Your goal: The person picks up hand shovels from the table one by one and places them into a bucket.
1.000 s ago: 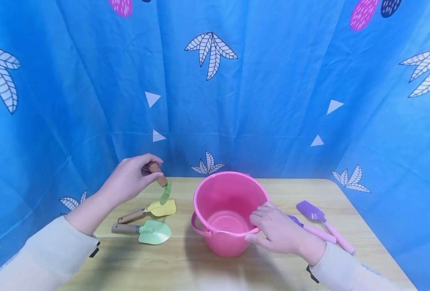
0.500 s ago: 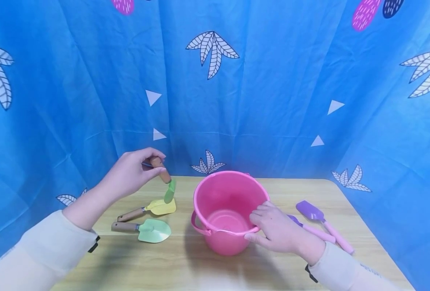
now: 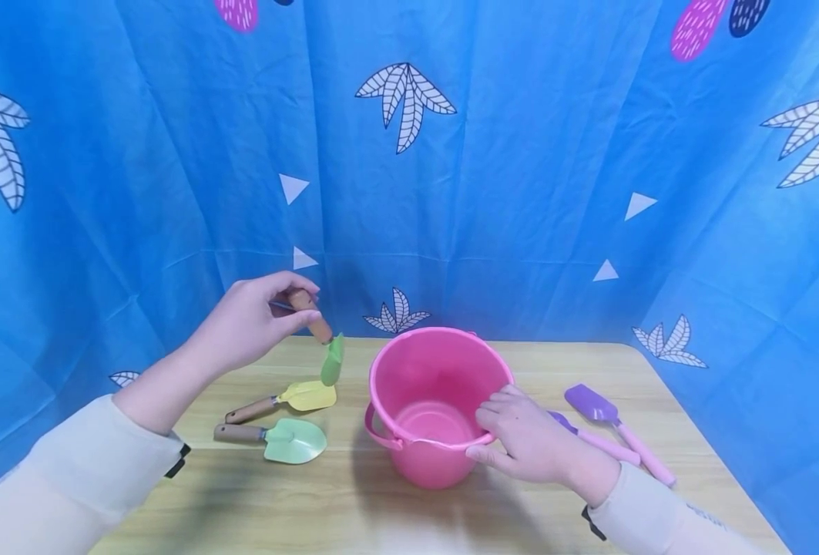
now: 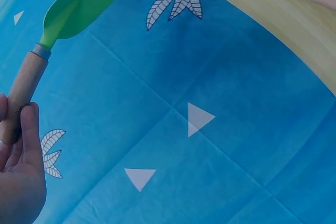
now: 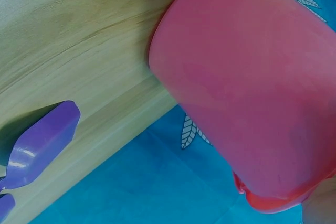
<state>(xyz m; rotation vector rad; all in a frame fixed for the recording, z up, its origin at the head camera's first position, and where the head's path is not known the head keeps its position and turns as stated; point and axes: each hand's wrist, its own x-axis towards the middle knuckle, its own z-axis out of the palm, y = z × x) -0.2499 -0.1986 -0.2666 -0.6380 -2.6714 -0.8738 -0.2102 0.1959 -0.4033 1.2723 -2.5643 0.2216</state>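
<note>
In the head view my left hand (image 3: 253, 320) pinches the wooden handle of a small green trowel (image 3: 333, 361) in the air, blade hanging down, left of a pink bucket (image 3: 444, 466). The left wrist view shows the green blade (image 4: 84, 6) and the handle between thumb and fingers. My right hand (image 3: 523, 435) grips the bucket's near right rim, fingers over the edge and thumb outside. The bucket stands upright on the table, its handle down at the left, and I see its bare floor. From the right wrist its pink side (image 5: 247, 77) fills much of the view.
Left on the wooden table (image 3: 298, 509) lie a yellow shovel (image 3: 308, 395) and a light green trowel (image 3: 294, 441). At the right lie two purple shovels with pink handles, the farther one (image 3: 592, 402) more visible. A blue patterned curtain (image 3: 520, 193) surrounds the table.
My left hand has risen slightly and moved a little right with the green trowel, whose blade has turned. The right hand and bucket have stayed in place.
</note>
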